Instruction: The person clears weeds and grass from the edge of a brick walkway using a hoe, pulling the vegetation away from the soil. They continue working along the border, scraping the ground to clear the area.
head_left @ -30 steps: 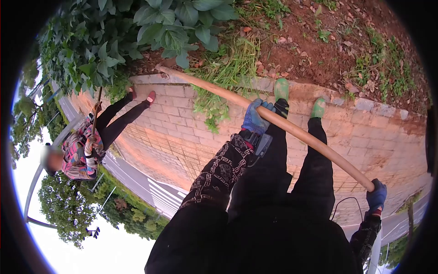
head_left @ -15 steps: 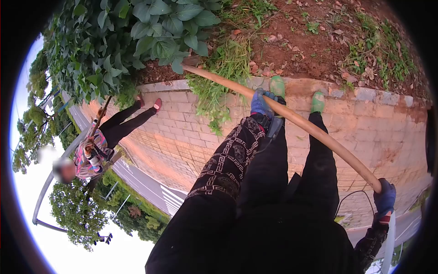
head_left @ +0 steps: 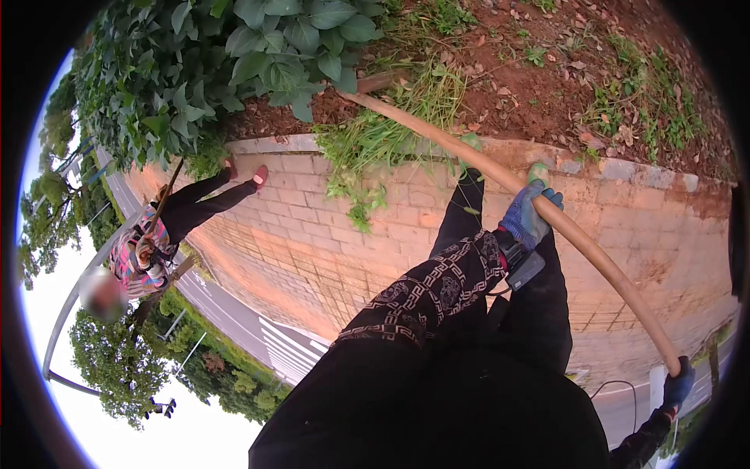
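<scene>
A long wooden-handled hoe point(head_left: 613, 277) slants across the view, from the soil by the leafy bush down to the lower right. Its brown head point(head_left: 383, 81) rests among cut grass and dirt, partly hidden. My left hand point(head_left: 525, 216), in a blue glove, is closed around the middle of the handle, with a grey device strapped at the wrist. Near the handle's rear end my right hand point(head_left: 678, 384), also blue-gloved, grips it. Pulled-up grass point(head_left: 363, 141) lies over the curb beside the head.
A big leafy bush point(head_left: 164, 78) fills the upper left. Along the red soil point(head_left: 508, 98) runs a stone curb point(head_left: 617, 168), bordering the brick pavement point(head_left: 312, 207). Another person point(head_left: 148, 250) stands at left holding a long pole. A road point(head_left: 226, 309) lies beyond.
My left hand has shifted right along with the handle. The hoe and my right hand have moved right and down, and the head shows more clearly amid the grass.
</scene>
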Motion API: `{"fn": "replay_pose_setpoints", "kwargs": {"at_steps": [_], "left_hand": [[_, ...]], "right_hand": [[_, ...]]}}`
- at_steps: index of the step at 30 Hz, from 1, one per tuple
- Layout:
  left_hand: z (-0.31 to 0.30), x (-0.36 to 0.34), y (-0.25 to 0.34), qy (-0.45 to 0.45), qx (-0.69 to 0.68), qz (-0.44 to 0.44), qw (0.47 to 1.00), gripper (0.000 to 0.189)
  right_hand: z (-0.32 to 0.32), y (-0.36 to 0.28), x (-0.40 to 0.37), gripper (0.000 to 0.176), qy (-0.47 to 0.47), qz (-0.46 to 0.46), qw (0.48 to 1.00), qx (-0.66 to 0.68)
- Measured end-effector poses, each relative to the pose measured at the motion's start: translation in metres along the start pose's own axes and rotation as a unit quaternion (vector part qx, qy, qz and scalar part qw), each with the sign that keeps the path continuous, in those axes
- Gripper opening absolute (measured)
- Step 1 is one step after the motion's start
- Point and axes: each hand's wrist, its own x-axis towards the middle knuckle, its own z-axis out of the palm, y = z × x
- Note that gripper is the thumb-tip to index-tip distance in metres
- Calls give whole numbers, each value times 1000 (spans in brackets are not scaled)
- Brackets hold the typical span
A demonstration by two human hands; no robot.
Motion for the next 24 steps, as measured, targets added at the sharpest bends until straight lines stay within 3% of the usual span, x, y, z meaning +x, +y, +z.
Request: {"fn": "replay_pose_setpoints", "kwargs": {"at_steps": [1,4,6,8,10,12,14,17,19,20,21,22,24], "left_hand": [[-14,0,22,-3,-3,25,1000,17],[-74,5,121,-39,43,107,993,23],[-77,-25,196,120,68,163,977,22],[-93,-35,239,134,98,227,960,24],[-76,-80,309,203,145,312,917,24],[-74,-84,340,229,148,312,910,23],[-72,-79,347,250,151,311,904,23],[-74,-27,292,189,99,247,945,22],[-33,-8,202,109,60,162,979,19],[-15,2,154,219,16,189,957,17],[-16,4,118,147,7,134,980,18],[-8,-3,83,98,-20,86,991,19],[18,-19,48,-13,-37,-56,998,22]], "right_hand": [[15,-28,15,17,-42,10,999,6],[38,-155,55,15,-28,-71,994,75],[42,-238,70,14,-93,-89,989,78],[45,-277,75,15,-115,-119,982,93],[15,-361,82,14,-122,-203,957,168],[-7,-389,86,15,-113,-228,951,177],[-18,-385,90,15,-94,-228,956,159],[-35,-336,91,17,-51,-202,972,108],[-36,-241,79,20,-42,-137,983,115],[-45,-195,71,22,-3,-127,989,82],[-33,-128,63,23,-35,-64,997,30],[-28,-69,52,21,2,-18,998,64],[-51,14,24,18,156,-78,983,-56]]}}
